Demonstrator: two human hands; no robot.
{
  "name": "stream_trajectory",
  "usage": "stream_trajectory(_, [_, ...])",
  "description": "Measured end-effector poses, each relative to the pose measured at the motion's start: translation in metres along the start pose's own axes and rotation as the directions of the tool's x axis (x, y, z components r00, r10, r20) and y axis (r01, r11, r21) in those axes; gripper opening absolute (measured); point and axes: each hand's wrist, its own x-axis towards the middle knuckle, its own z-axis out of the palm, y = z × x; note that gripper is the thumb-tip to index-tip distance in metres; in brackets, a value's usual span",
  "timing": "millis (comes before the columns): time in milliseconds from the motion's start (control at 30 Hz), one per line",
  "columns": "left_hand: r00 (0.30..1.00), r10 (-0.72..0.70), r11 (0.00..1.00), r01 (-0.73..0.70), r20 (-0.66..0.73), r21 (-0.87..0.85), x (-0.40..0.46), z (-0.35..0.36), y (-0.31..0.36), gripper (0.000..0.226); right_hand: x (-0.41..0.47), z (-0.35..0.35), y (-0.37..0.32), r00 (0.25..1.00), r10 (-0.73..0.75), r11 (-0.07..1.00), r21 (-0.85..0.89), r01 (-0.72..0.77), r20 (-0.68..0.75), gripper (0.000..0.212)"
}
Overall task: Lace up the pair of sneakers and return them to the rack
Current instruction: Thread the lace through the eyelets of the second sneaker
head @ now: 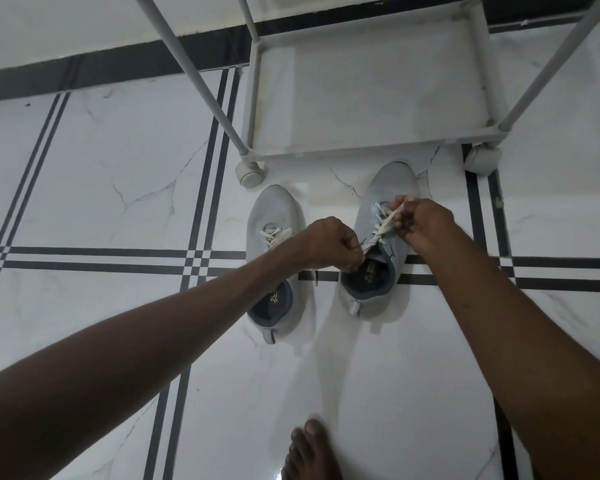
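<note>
Two light grey sneakers stand side by side on the tiled floor, toes toward the rack. The left sneaker [278, 216] has white laces threaded over its tongue; my left forearm crosses its middle. Over the right sneaker [390, 188], a white lace [383, 227] is stretched taut between my hands. My left hand [333, 245] pinches one lace end near the shoe's collar. My right hand [421, 221] grips the other end above the eyelets. The white shoe rack [364, 152] stands just beyond the toes, its bottom shelf bare.
The rack rolls on white casters [250, 173] at its front corners, and slanted white poles rise from it. White marble floor tiles carry dark stripe lines. My bare foot [310, 452] shows at the bottom edge. A dark skirting runs along the wall behind.
</note>
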Motion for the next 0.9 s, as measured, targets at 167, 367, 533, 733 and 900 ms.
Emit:
stream_trajectory(167, [0.983, 0.031, 0.974, 0.011, -0.181, 0.227, -0.003, -0.027, -0.007, 0.027, -0.001, -0.007, 0.013, 1.000, 0.004, 1.000, -0.025, -0.004, -0.012, 0.030])
stream_trajectory(367, [0.999, 0.034, 0.946, -0.032, 0.000, 0.322, 0.005, -0.012, -0.002, 0.044, -0.003, -0.013, 0.024, 0.995, -0.004, 1.000, 0.011, 0.002, 0.103, 0.032])
stream_trajectory(533, [0.983, 0.152, 0.888, -0.093, -0.098, 0.451, 0.008, -0.002, -0.002, 0.025, -0.006, -0.016, 0.024, 0.994, 0.071, 0.979, 0.185, -0.085, 0.078, 0.027])
stream_trajectory(733, [0.956, 0.287, 0.749, -0.187, -0.057, 0.635, 0.005, 0.004, -0.010, 0.014, 0.005, -0.018, 0.018, 0.992, 0.124, 0.973, 0.194, -0.129, 0.038, 0.032])
stream_trajectory(900, [0.948, 0.318, 0.690, -0.231, 0.000, 0.686, -0.003, 0.007, -0.007, 0.016, 0.021, -0.018, 0.008, 0.978, 0.204, 0.964, 0.166, -0.207, 0.038, 0.042])
